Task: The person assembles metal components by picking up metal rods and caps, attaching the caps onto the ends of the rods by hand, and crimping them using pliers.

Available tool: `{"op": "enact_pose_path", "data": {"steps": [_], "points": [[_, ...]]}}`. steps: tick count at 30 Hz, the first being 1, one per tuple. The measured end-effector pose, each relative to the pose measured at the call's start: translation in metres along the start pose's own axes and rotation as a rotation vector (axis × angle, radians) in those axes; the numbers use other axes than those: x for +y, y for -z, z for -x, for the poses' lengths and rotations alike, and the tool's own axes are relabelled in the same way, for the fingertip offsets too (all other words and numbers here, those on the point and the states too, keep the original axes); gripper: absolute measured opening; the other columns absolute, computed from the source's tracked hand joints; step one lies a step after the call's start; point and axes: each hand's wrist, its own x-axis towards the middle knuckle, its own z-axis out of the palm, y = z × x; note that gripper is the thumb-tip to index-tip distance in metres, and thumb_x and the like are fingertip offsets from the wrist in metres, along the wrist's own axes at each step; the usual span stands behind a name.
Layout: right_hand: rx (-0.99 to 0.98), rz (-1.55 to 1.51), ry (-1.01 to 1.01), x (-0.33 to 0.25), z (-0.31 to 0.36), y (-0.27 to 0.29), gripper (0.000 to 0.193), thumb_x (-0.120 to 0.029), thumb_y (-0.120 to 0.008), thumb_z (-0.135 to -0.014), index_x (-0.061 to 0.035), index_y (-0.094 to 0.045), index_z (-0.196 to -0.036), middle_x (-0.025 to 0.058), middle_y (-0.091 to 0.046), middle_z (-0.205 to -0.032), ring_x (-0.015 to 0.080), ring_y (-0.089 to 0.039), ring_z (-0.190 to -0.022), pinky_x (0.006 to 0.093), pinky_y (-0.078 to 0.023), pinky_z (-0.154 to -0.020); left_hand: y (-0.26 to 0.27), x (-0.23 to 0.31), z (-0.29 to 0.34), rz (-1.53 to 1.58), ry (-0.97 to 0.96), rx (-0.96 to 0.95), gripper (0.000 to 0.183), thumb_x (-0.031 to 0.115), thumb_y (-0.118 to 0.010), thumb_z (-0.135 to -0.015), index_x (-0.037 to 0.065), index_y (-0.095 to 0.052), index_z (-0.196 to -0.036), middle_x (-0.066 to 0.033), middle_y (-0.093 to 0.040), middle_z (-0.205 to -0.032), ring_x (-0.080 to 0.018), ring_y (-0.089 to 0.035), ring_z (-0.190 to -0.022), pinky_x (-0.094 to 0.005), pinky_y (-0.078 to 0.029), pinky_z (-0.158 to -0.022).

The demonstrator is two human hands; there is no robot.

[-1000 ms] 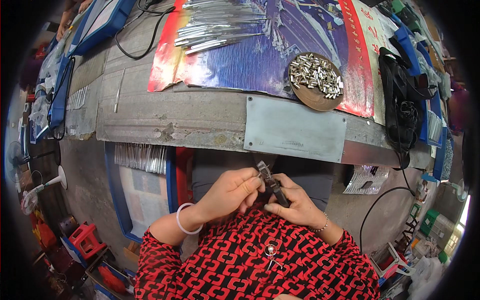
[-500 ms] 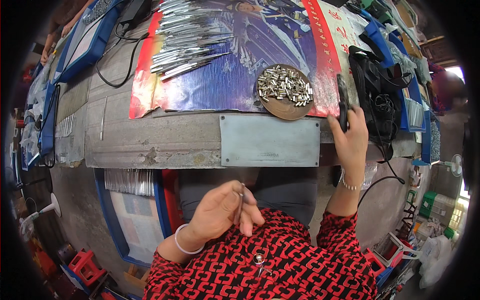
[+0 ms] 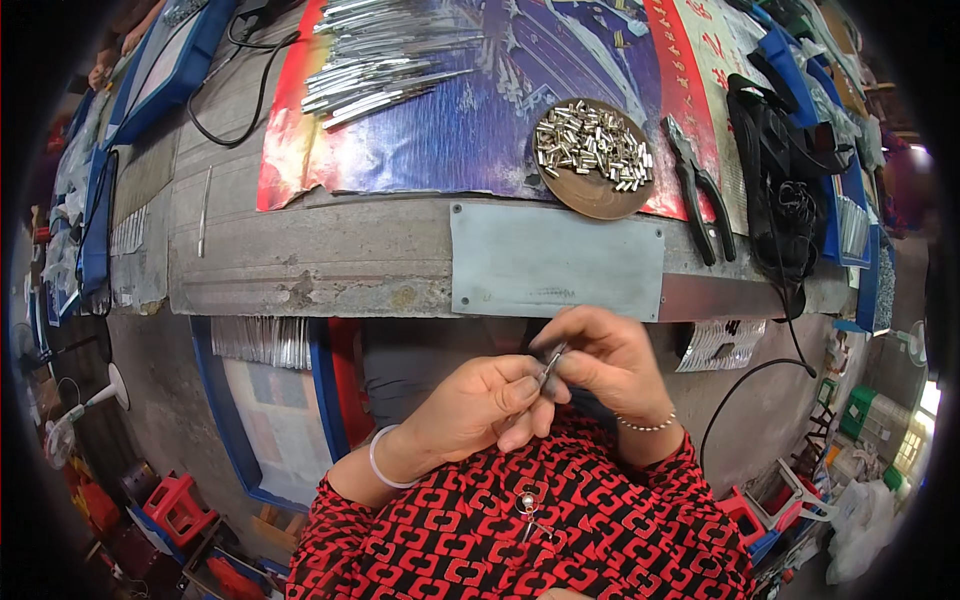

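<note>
In front of my chest, my left hand (image 3: 478, 402) is closed on a thin, short metal piece (image 3: 550, 366), slanting up to the right. My right hand (image 3: 612, 362), slightly blurred, pinches its upper end; the fingers hide most of it. Black-handled pliers (image 3: 697, 190) lie on the table's right side, jaws pointing away. To their left, a round brown dish (image 3: 600, 207) holds many small silvery metal sleeves (image 3: 590, 145). A heap of long, slim metal rods (image 3: 385, 70) covers the far left of the poster sheet. One single rod (image 3: 205, 212) rests apart on the left.
A pale metal plate (image 3: 557, 258) is fixed at the table's front edge. Below left stands a blue tray (image 3: 325, 405) with rods at its far end. Black straps and cables (image 3: 775, 190) lie at the right. Blue bins (image 3: 165, 75) line the left side.
My right hand has let go of the pliers and come back to my left hand, meeting the metal piece. The pliers now lie on the table. My left hand has moved slightly right.
</note>
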Motion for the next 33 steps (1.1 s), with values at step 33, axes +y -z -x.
{"op": "enact_pose_path", "data": {"steps": [33], "points": [[0.198,-0.083,0.317,0.027,0.001,-0.017,0.015,-0.015,-0.043,-0.097,-0.0006,-0.042,-0.095,0.0058,-0.049,-0.077,0.0086,-0.046,-0.058,0.0252,-0.045,-0.058,0.006,-0.01,0.018,-0.267,0.041,0.116,0.027,0.02,-0.044,-0.097,-0.002,-0.056,-0.089,-0.0041,-0.054,-0.062,-0.0051,-0.043,-0.043,-0.0176,-0.036,-0.042]]}}
